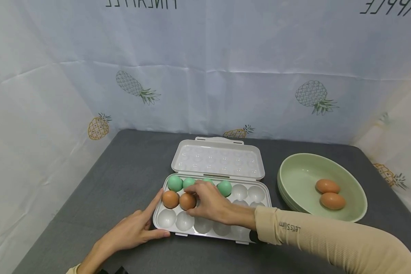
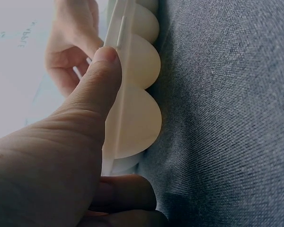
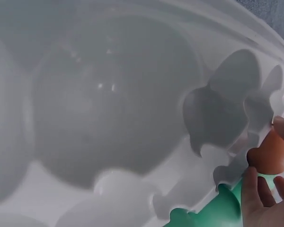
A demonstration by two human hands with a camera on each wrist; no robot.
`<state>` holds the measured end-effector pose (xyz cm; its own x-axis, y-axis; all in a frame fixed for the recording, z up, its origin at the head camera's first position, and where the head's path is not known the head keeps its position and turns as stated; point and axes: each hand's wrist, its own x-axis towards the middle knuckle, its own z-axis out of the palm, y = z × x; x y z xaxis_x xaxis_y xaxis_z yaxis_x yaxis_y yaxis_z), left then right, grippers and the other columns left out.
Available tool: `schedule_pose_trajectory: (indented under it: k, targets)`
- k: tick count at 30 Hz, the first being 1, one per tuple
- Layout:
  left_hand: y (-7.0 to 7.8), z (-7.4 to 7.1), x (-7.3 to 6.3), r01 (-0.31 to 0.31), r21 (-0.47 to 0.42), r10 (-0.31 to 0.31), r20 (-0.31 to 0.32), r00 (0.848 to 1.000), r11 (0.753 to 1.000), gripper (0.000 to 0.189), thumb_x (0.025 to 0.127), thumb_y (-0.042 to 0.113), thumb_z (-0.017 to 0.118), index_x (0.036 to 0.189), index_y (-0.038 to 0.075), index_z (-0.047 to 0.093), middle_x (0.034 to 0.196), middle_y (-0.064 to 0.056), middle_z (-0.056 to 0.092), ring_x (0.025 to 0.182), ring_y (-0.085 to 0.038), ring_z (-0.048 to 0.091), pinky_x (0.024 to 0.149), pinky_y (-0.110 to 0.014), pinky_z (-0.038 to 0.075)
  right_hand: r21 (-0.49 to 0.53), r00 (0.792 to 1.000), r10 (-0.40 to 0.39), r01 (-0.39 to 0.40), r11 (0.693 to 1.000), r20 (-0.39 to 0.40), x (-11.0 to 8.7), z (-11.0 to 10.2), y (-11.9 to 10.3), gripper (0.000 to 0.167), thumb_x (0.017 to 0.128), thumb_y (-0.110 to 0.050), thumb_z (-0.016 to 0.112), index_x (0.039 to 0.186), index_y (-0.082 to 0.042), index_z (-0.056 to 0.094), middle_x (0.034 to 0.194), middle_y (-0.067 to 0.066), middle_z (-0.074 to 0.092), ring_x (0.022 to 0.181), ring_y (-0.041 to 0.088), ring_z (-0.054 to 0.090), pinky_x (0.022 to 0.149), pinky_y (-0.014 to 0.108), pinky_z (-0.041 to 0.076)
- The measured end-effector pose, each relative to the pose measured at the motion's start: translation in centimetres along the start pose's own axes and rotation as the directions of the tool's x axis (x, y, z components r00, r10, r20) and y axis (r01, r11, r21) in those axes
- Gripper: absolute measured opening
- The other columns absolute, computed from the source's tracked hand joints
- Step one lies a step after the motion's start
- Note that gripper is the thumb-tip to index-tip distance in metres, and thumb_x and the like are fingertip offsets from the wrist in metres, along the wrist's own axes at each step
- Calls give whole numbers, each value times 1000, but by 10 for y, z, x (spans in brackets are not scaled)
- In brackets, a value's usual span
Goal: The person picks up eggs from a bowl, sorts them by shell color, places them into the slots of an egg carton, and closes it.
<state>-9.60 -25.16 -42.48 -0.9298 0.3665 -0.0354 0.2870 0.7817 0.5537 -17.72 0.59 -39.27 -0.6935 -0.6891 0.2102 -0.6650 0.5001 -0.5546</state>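
Observation:
In the head view, a pale plastic egg carton [image 1: 185,220] lies with its lid [image 1: 219,155] folded back. My right hand [image 1: 212,203] pinches a brown egg [image 1: 187,202] between thumb and fingers at the middle row's second cup. In the right wrist view, fingertips hold that brown egg [image 3: 272,156] beside a green egg [image 3: 217,208]. Another brown egg [image 1: 170,199] sits in the cup to its left. Several green eggs [image 1: 175,183] fill part of the back row. My left hand [image 1: 133,230] touches the carton's front left corner, index finger along the side, thumb at the front edge.
A light green bowl [image 1: 296,173] stands right of the carton, with two brown eggs [image 1: 330,194] inside. The dark grey cloth-covered table [image 1: 130,163] ends against a white curtain [image 1: 226,99] printed with pineapples.

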Motion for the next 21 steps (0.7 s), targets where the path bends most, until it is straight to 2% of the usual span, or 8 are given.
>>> schedule_pose_trajectory:
  k: [5,8,14,21]
  targets:
    - [1,0,-1,26,7,-26,4,1000,1000,110,88,59,73,166,23,6,56,20,35,48,5,29,46,-21,30,14,999,-29,29,999,-15,-2,-12,1,41,74,-12,87,112,-6,76,104,7,75,93,22,70,80,23,53]
    - [1,1,-2,34,11,-34,3,999,999,110,87,60,73,166,24,6,55,20,35,48,5,29,47,-20,31,-5,999,-41,41,999,-29,-6,-27,3,39,74,-12,85,112,-5,76,104,9,76,93,24,70,80,26,53]
    - [2,1,-2,36,15,-36,-5,999,999,110,87,61,73,166,26,6,55,20,35,49,4,30,48,-21,31,-68,996,-51,46,997,-75,-24,-68,12,38,74,-12,84,111,-6,76,98,6,75,92,25,68,77,28,53]
    - [2,1,-2,16,10,-16,-11,1000,1000,110,87,59,73,166,23,7,55,20,34,49,5,29,47,-20,30,-142,990,4,-25,990,-140,-57,-118,37,35,74,-11,84,108,-8,77,99,2,73,90,22,67,67,26,54]
